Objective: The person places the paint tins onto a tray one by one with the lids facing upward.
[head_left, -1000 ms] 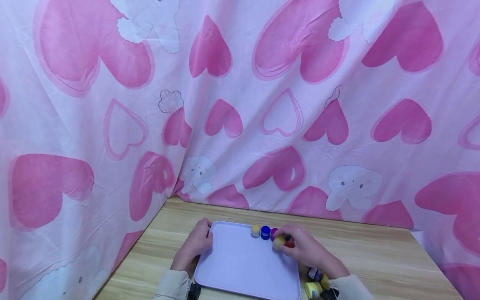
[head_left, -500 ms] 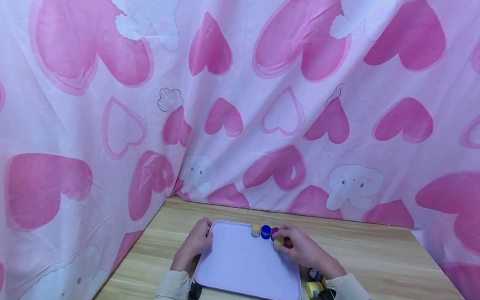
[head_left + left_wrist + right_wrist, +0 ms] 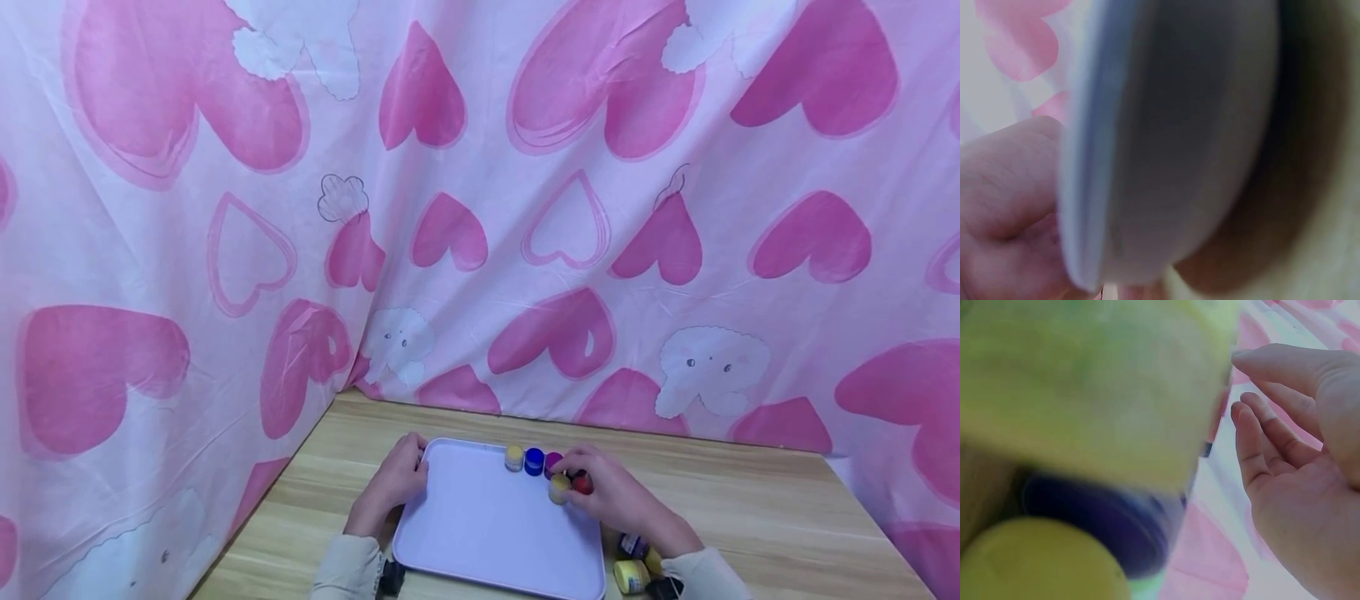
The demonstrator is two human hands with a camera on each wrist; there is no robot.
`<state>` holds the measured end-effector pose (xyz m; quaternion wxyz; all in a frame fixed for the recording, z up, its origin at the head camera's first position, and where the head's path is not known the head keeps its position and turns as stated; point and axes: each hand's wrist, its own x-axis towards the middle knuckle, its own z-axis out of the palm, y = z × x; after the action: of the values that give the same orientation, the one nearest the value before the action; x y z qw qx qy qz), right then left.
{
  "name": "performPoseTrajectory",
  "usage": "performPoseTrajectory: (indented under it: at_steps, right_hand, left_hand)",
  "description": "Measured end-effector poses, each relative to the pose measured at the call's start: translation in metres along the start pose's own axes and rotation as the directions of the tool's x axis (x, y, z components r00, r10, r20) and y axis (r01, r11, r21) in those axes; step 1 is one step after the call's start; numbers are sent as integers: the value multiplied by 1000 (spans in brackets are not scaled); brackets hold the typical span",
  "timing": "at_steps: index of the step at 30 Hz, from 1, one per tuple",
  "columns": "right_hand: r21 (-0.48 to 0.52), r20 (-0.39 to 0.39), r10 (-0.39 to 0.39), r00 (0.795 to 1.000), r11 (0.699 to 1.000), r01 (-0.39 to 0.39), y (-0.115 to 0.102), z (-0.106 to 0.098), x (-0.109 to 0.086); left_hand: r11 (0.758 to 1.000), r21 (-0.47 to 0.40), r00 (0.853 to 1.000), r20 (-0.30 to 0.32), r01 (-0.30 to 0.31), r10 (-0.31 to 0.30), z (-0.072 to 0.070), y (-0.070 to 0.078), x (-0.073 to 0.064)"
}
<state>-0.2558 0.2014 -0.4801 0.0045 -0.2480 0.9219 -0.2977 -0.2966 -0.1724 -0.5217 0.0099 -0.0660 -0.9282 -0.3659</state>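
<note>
A pale lilac tray [image 3: 495, 525] lies on the wooden table. My left hand [image 3: 397, 475] grips its left edge near the far corner; in the left wrist view the tray's rim [image 3: 1094, 187] hides the fingers. At the tray's far right side, my right hand [image 3: 611, 496] pinches a small jar with a yellow lid [image 3: 559, 490]. Along the tray's far edge stand a yellow-lidded jar [image 3: 513, 458], a blue jar [image 3: 534, 462] and a magenta jar [image 3: 552, 464], the last partly covered by my right fingers. A red jar [image 3: 582, 483] shows beneath that hand.
Near my right forearm, a yellow jar [image 3: 631, 576] and a dark purple one [image 3: 632, 546] lie just right of the tray. Close up in the right wrist view, a blurred yellow jar [image 3: 1097, 394] blocks much of the scene. A pink heart-patterned curtain [image 3: 450, 233] encloses the table.
The yellow-lidded jar in my right hand has shifted slightly towards me and looks more upright. My left hand keeps its place on the tray.
</note>
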Motion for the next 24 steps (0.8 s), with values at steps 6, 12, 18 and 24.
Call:
performPoseTrajectory:
  at_steps: [6, 12, 18, 24]
  right_hand:
    - [25, -12, 26, 1000, 999, -26, 4, -9, -12]
    - [25, -32, 17, 999, 1000, -16, 17, -20, -32]
    - [45, -44, 63, 997, 997, -61, 27, -32, -52]
    - [55, -68, 70, 995, 996, -66, 36, -38, -70]
  left_hand:
    - [1000, -15, 1000, 22, -12, 12, -3, 1, 0]
    - [999, -42, 999, 40, -30, 32, -5, 2, -1]
    - [999, -34, 999, 37, -22, 23, -5, 0, -2]
    - [999, -25, 999, 29, -40, 40, -4, 0, -2]
